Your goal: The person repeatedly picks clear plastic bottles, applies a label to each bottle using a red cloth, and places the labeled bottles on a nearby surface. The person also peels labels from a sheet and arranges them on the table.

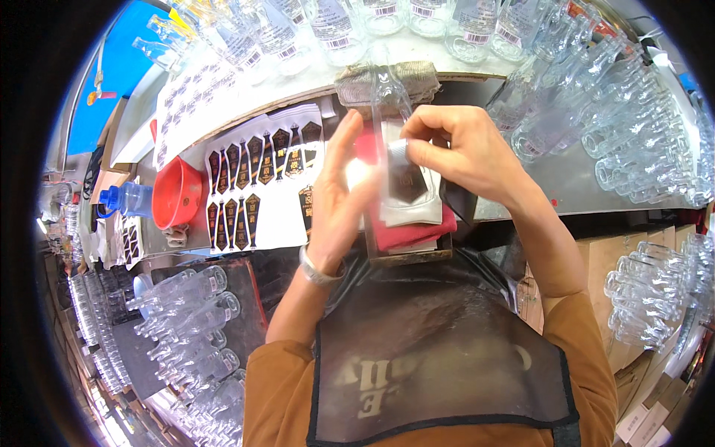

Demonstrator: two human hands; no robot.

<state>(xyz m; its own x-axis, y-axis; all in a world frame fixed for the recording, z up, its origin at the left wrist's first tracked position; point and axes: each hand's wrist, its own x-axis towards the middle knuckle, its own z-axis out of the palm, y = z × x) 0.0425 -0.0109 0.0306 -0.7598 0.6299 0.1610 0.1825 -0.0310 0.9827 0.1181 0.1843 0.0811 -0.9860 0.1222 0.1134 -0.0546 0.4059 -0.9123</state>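
Note:
A clear glass bottle lies on its back in front of me, its neck toward a folded rag. On its body is a dark label. The bottle rests on white cloth over red cloth. My right hand is over the bottle, thumb and fingers pinching a small grey-white ribbed piece against the glass near the label's top. On the bottle's left side, my left hand has its fingers stretched out, slightly blurred; whether it touches the glass I cannot tell.
To the left lies a sheet of dark tie-shaped labels beside a red bowl and a blue-capped jug. Labelled bottles line the far shelf. More bottles are stacked at right and lower left.

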